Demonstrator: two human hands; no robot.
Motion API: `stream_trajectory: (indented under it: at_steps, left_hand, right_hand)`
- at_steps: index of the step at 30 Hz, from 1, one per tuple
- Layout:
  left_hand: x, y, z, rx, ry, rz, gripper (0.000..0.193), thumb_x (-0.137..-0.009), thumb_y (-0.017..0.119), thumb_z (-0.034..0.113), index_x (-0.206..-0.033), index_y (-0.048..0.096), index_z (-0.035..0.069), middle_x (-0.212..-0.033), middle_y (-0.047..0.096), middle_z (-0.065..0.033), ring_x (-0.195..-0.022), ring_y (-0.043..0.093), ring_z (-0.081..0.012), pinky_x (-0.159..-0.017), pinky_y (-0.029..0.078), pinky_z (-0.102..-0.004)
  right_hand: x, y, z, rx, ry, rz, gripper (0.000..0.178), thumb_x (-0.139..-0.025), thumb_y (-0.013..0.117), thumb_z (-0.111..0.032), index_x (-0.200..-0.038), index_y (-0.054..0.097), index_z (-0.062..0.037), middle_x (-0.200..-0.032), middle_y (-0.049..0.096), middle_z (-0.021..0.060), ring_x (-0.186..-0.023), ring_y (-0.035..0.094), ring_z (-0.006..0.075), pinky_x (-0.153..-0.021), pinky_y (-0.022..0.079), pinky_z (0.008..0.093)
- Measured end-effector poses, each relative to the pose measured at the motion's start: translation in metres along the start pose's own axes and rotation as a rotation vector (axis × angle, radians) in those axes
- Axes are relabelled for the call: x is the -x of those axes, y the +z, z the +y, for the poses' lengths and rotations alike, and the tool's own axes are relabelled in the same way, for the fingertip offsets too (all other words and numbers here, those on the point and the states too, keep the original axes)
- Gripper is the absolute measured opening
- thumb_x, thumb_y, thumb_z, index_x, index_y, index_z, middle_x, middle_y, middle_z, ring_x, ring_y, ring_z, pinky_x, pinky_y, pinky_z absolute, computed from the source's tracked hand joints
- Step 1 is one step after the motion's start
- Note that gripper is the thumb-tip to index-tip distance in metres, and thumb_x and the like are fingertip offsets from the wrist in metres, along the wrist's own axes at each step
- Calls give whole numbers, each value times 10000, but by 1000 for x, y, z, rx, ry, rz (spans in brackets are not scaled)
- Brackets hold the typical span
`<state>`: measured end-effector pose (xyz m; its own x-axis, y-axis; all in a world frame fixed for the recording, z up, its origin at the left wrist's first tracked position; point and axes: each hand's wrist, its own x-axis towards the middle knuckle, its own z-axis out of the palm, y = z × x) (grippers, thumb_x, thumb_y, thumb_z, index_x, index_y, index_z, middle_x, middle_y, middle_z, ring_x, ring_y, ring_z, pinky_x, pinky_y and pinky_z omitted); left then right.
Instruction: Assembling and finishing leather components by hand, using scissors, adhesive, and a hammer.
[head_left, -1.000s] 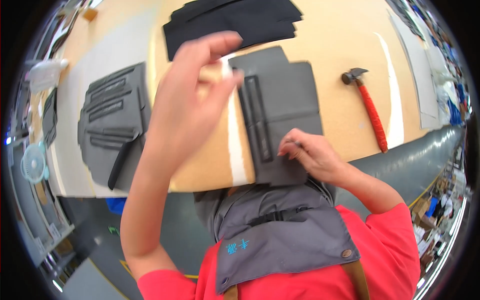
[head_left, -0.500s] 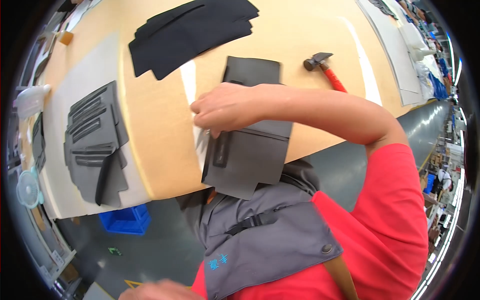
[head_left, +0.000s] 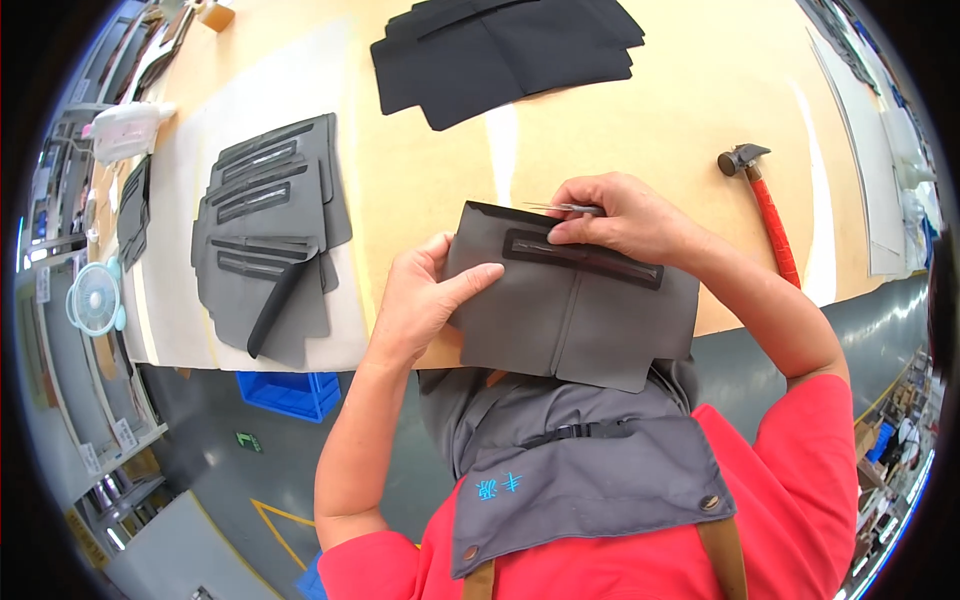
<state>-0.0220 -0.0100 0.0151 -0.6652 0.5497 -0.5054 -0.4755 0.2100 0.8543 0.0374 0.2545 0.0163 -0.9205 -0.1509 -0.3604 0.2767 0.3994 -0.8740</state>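
Note:
A dark grey fabric panel [head_left: 510,320] with a crease down its middle lies at the table's front edge, against my apron. Along its far part runs a black framed slot [head_left: 600,264], like a zip opening. My left hand [head_left: 425,295] grips the panel's left edge, thumb on top and fingers partly hidden beneath. My right hand [head_left: 630,222] is closed round small pointed metal snips [head_left: 580,209], whose thin tips point left above the panel's far edge. The right thumb is by the slot's left end.
Similar grey panels with slots [head_left: 230,295] are stacked at left. Black fabric pieces [head_left: 510,60] lie at the far side. A hammer with a red handle [head_left: 770,215] rests at right. A blue crate [head_left: 290,392] stands below the table; a small fan [head_left: 95,298] is at far left.
The panel has been turned, so its slot runs across the far part instead of along the left. My left hand has come up onto its edge; my right hand no longer reaches across it.

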Motion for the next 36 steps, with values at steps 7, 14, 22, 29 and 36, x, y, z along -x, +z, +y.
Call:
stream_trajectory:
  at_steps: [7,14,22,29,36]
  left_hand:
    - [2,13,-1,85,-181,2,323,-869,836,113,-1146,725,-11,-1022,753,-84,-884,714,-146,-797,598,-301]
    - [2,15,7,201,-270,-55,323,-884,825,132,-1139,718,-35,-1019,750,-94,-880,712,-147,-767,598,-319]
    - [2,16,9,161,-253,2,314,-893,816,136,-1135,714,-36,-1029,748,-100,-884,710,-147,-755,591,-305]
    - [2,18,9,158,-253,-1,305,-898,813,141,-1128,718,-35,-1019,750,-98,-882,706,-139,-751,586,-297]
    - [3,19,5,161,-242,-3,305,-898,815,148,-1123,721,-36,-1014,751,-97,-878,705,-133,-742,585,-293]
  right_hand:
    - [-8,9,-8,-71,88,-39,201,-966,736,-200,-957,685,-6,-754,630,9,-732,523,75,-684,457,282]
    - [-13,19,9,148,-201,99,190,-993,687,-181,-1045,674,1,-809,635,84,-738,567,175,-704,470,305]
    - [29,13,-5,-88,-171,182,240,-1009,677,-168,-1159,684,20,-954,680,67,-863,617,151,-756,488,304]
    - [44,13,-14,-215,153,118,189,-972,742,-178,-1056,704,-13,-857,641,-27,-773,547,38,-682,443,224]
    - [42,19,-15,-176,164,110,182,-966,743,-177,-1036,701,-14,-821,632,-24,-751,543,40,-656,436,231]
